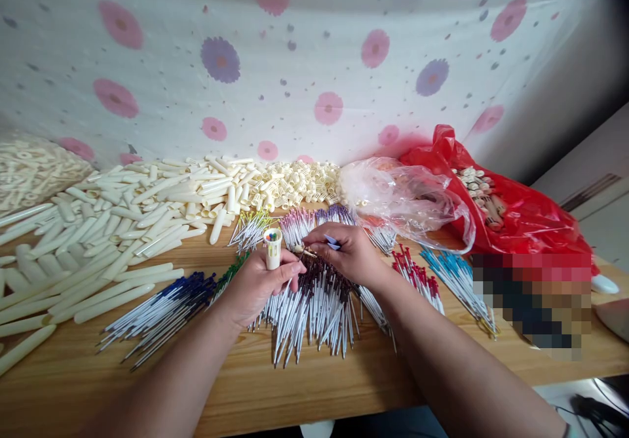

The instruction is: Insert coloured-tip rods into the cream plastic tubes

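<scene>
My left hand is closed around a cream multicolour pen barrel, held upright. Several coloured refill tips show in its open top. Just right of it, my right hand is bent in a pinch above the dark brown-tipped pen refills. A small bluish-white piece shows among its fingers, and a thin pale piece lies by the fingertips; what exactly they grip is unclear. Both hands hover over bundles of white refills. The blue-tipped refills lie left of my left hand, with green-tipped ones partly behind its wrist.
Cream pen tubes are heaped at left, short cream pieces at the back. Red-tipped refills and light blue ones lie at right. Behind stand a clear bag and a red bag. A flowered sheet hangs behind.
</scene>
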